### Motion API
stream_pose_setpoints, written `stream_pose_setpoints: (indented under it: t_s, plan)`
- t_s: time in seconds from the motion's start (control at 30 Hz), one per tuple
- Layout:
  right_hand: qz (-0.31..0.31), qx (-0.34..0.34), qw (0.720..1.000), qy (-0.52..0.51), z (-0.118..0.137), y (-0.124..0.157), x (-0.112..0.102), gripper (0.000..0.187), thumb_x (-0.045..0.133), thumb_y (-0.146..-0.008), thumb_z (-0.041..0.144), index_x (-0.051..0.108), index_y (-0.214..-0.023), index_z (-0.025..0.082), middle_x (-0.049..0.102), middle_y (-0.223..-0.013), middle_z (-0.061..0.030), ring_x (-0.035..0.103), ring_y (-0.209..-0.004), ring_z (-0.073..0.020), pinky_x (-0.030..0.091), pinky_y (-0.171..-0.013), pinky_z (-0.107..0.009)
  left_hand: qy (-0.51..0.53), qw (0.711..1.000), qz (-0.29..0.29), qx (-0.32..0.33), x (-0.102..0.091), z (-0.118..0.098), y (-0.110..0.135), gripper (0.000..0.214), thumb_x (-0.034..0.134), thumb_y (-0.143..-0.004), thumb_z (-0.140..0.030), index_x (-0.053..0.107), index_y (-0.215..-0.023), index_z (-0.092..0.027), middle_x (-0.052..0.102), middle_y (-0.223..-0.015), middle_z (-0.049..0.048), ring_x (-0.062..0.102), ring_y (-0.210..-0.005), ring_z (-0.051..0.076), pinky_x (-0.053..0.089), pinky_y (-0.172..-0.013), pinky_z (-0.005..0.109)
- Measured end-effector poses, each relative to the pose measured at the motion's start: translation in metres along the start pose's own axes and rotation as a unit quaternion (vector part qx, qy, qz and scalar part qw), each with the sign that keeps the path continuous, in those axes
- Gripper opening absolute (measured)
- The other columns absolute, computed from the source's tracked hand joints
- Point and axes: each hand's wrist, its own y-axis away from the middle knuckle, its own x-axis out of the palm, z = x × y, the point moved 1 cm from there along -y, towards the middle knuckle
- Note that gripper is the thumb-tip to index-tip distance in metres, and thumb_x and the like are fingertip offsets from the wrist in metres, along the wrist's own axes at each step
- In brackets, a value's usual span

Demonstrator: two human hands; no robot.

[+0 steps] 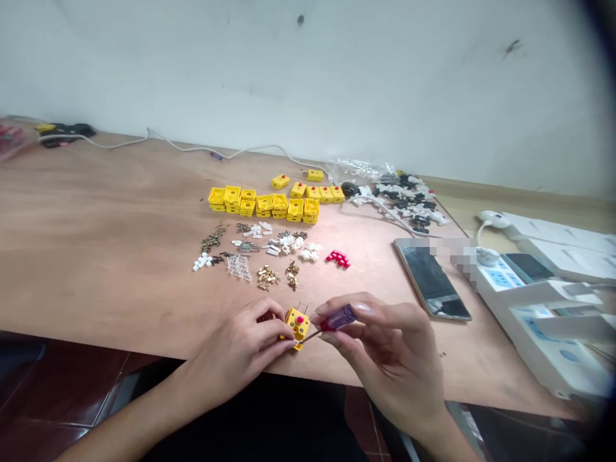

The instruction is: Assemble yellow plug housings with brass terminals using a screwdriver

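Observation:
My left hand (257, 337) grips a yellow plug housing (297, 324) at the table's front edge. The housing has a red button on its face, two thin metal pins at its far end and screws around the button. In my right hand (389, 353) is a screwdriver (339, 317) with a purple and red handle, pinched between the fingers. Its shaft slants down to the left, and the tip is at the near end of the housing, beside my left fingertips. Exactly what the tip touches is too small to tell.
Beyond my hands lie small piles of brass parts (268, 277), red caps (339, 258), screws (212, 239) and clear plastic pieces (239, 267). Stacked yellow housings (264, 205) stand behind them. To the right are a phone (432, 279), a power strip (539, 321) and jumbled black-and-white parts (409, 199).

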Motion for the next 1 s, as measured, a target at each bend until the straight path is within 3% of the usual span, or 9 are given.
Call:
stream_pose_setpoints:
  t_s: [0.63, 0.77, 1.0]
  plan:
    - [0.028, 0.008, 0.999, 0.017, -0.010, 0.005, 0.003, 0.061, 0.058, -0.091, -0.007, 0.051, -0.132, 0.037, 0.067, -0.115, -0.0038, 0.070, -0.108, -0.0198, 0.069, -0.077, -0.034, -0.006, 1.000, 0.022, -0.004, -0.001, -0.003, -0.003, 0.014, 0.056, -0.104, -0.021, 0.070, -0.108, -0.021, 0.060, -0.109, 0.0038, 0.063, -0.094, 0.015, 0.050, -0.081, 0.028]
    - [0.039, -0.010, 0.999, 0.017, -0.011, 0.007, 0.002, 0.065, 0.058, -0.090, -0.008, 0.051, -0.134, 0.039, 0.067, -0.116, -0.0036, 0.069, -0.112, -0.0210, 0.069, -0.074, -0.033, -0.023, 0.999, 0.025, -0.006, -0.001, -0.004, -0.004, 0.013, 0.057, -0.104, -0.022, 0.069, -0.108, -0.022, 0.060, -0.110, 0.0031, 0.063, -0.095, 0.016, 0.049, -0.082, 0.028]
    - [0.061, -0.061, 0.995, 0.043, -0.011, 0.002, 0.003, 0.069, 0.064, -0.087, -0.007, 0.054, -0.136, 0.039, 0.067, -0.109, -0.0013, 0.072, -0.098, -0.0171, 0.067, -0.073, -0.031, -0.035, 0.999, 0.022, -0.002, 0.000, -0.004, -0.002, 0.012, 0.057, -0.103, -0.021, 0.068, -0.106, -0.022, 0.059, -0.109, 0.0029, 0.061, -0.093, 0.015, 0.048, -0.079, 0.027]
